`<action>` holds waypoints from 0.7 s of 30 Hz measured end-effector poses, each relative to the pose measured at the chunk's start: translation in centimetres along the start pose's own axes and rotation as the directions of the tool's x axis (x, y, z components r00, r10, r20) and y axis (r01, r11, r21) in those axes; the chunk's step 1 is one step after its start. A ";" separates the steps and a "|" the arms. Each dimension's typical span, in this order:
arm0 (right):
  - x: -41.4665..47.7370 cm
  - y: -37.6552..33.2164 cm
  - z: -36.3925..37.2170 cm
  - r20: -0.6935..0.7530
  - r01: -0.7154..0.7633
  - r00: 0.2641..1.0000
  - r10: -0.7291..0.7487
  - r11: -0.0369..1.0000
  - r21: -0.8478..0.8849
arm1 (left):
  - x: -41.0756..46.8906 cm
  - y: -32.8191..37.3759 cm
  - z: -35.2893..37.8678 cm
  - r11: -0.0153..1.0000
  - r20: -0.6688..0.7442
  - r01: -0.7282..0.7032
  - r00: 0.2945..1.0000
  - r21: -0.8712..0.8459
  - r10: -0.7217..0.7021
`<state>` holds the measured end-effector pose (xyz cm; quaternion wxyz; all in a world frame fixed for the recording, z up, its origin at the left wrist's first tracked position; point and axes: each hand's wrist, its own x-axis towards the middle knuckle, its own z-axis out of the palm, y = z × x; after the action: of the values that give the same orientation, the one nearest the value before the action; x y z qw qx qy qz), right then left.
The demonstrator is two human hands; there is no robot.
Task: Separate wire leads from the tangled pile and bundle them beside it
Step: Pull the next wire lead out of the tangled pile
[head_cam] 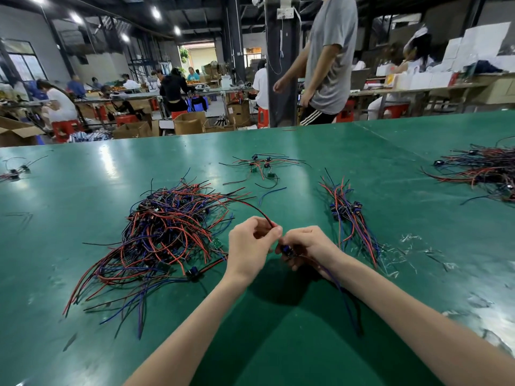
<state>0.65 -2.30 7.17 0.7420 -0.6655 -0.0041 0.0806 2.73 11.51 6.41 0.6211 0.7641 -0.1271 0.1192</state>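
Wire lead (264, 214), between the tangled pile (167, 235) and the bundle (348, 218) toward the near edge of the desk (83, 176), is pinched in my left hand (250, 243) and right hand (306, 246); a hard tug could drag the pile along.

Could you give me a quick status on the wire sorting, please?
Left hand pinches red-black lead, right hand holds blue connector. Tangled pile left, bundle right. Only clear scraps near bundle.
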 end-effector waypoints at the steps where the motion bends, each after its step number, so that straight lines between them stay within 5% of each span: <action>1: 0.0 0.1 0.1 -0.017 0.007 1.000 -0.008 1.000 -0.028 | 0.0 -0.1 0.0 0.995 -0.009 -0.036 0.999 0.089 0.037; 7: 0.1 0.2 0.5 -0.073 0.041 0.996 -0.048 0.995 -0.088 | 0.3 0.3 -0.5 0.936 -0.082 -0.139 0.981 0.323 0.174; 21: -0.1 0.1 0.5 -0.033 0.050 0.998 -0.057 0.981 -0.190 | 3.1 -0.3 -4.7 0.916 -0.298 -0.046 0.938 0.398 0.177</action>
<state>0.50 -1.82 7.14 0.6775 -0.7339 -0.0156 0.0472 5.64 16.06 8.09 0.4633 0.8318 -0.0400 0.3030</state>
